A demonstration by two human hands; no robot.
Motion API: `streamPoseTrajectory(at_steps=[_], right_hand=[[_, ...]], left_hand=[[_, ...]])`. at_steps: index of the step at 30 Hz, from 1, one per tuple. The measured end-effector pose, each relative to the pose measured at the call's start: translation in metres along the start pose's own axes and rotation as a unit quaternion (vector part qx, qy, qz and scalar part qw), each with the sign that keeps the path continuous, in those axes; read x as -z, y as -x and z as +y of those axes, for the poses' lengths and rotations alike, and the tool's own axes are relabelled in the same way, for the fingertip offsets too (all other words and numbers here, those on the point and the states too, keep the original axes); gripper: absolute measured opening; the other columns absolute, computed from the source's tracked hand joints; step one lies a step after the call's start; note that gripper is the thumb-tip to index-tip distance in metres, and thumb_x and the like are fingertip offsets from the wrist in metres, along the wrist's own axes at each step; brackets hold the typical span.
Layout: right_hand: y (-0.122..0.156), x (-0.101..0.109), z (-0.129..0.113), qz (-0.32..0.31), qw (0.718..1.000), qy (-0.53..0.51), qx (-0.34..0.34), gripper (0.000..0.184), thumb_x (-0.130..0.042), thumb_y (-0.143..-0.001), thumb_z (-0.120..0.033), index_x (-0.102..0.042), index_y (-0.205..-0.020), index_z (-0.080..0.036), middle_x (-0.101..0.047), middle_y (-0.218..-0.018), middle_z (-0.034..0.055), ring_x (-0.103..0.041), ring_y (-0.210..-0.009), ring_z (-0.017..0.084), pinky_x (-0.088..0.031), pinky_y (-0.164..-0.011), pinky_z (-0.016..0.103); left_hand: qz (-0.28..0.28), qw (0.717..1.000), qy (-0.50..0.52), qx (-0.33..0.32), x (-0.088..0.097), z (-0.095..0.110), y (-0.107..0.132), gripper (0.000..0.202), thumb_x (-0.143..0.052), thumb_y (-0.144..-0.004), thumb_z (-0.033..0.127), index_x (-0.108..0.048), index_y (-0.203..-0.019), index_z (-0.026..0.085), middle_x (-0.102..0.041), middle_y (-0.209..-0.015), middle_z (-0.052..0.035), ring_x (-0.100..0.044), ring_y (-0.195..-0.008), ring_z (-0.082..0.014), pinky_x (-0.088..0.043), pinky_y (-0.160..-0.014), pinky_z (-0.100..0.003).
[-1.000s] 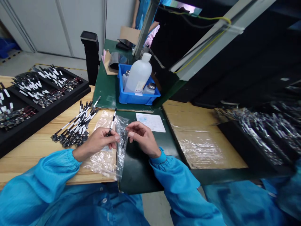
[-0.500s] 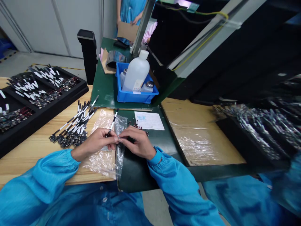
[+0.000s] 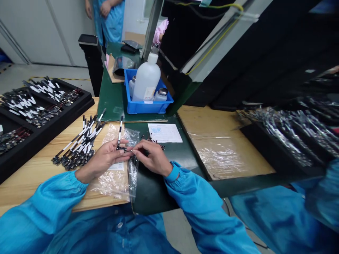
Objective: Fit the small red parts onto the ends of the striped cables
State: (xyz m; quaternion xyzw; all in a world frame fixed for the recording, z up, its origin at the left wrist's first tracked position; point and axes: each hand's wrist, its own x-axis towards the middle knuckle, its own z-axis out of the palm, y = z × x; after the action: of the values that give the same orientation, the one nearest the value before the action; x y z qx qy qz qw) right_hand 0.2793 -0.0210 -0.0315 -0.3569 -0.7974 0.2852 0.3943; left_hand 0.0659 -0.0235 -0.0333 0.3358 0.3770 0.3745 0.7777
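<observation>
My left hand (image 3: 107, 155) is closed on a small circuit board with a flat cable (image 3: 120, 132), whose black-and-white strip sticks up from the fingers. My right hand (image 3: 152, 157) has thumb and forefinger pinched at the board's right end, on something too small to make out. Under both hands lies a clear plastic bag (image 3: 113, 185) with a white label. To the left is a pile of similar boards with cables (image 3: 79, 144). Just beyond my right hand lie several tiny dark parts with thin leads (image 3: 159, 145).
A black tray (image 3: 50, 130) of boards stands at the left. A blue bin (image 3: 148, 107) holds a large white bottle (image 3: 147, 77) and small jars. A paper sheet (image 3: 165, 133) and a plastic-wrapped cardboard sheet (image 3: 222, 151) lie rightward. Co-workers stand at the back (image 3: 112, 17) and sit at right.
My left fingers have opened out somewhat, and the board shows more, its strip now more upright. The right hand still pinches beside it. The person at the back no longer holds the cardboard.
</observation>
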Motion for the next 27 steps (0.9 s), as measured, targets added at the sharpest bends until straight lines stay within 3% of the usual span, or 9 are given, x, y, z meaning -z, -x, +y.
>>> streamPoseTrajectory(at_steps=[9, 13, 17, 27], right_hand=[[0.0008, -0.0017, 0.0007, 0.015, 1.000, -0.006, -0.005, 0.010, -0.060, -0.095, -0.024, -0.066, -0.090, -0.017, -0.068, -0.082, 0.0050, -0.058, -0.068, 0.014, -0.046, -0.064, 0.027], [0.0002, -0.0013, -0.0007, 0.024, 1.000, 0.003, -0.002, 0.011, -0.060, -0.094, -0.024, -0.064, -0.087, -0.017, -0.063, -0.075, 0.0025, -0.055, -0.064, 0.012, -0.043, -0.060, 0.025], [0.0004, -0.0010, -0.0011, 0.027, 1.000, 0.002, 0.005, 0.009, -0.060, -0.094, -0.023, -0.063, -0.087, -0.017, -0.062, -0.076, 0.0022, -0.055, -0.065, 0.012, -0.043, -0.060, 0.025], [0.0003, -0.0014, -0.0040, 0.028, 1.000, -0.009, 0.005, 0.009, -0.060, -0.093, -0.023, -0.063, -0.086, -0.018, -0.061, -0.074, 0.0018, -0.054, -0.064, 0.012, -0.043, -0.058, 0.025]], left_hand=[[-0.029, 0.999, -0.028, 0.002, -0.0016, -0.0023, 0.0011, 0.036, -0.078, -0.083, 0.032, -0.057, -0.109, 0.018, -0.073, -0.112, -0.0101, -0.074, -0.098, -0.0238, -0.056, -0.096, -0.040], [0.000, 0.996, -0.086, -0.012, 0.0004, -0.0026, 0.0008, 0.031, -0.078, -0.082, 0.036, -0.062, -0.101, 0.017, -0.074, -0.098, -0.0060, -0.075, -0.087, -0.0207, -0.059, -0.083, -0.032], [0.057, 0.987, -0.138, -0.056, 0.0002, -0.0006, 0.0014, 0.026, -0.081, -0.078, 0.035, -0.069, -0.090, 0.015, -0.071, -0.073, -0.0017, -0.066, -0.065, -0.0113, -0.052, -0.065, -0.021], [0.053, 0.984, -0.163, -0.054, -0.0001, -0.0010, 0.0018, 0.024, -0.083, -0.076, 0.034, -0.070, -0.086, 0.016, -0.071, -0.065, -0.0008, -0.064, -0.060, -0.0124, -0.051, -0.062, -0.023]])
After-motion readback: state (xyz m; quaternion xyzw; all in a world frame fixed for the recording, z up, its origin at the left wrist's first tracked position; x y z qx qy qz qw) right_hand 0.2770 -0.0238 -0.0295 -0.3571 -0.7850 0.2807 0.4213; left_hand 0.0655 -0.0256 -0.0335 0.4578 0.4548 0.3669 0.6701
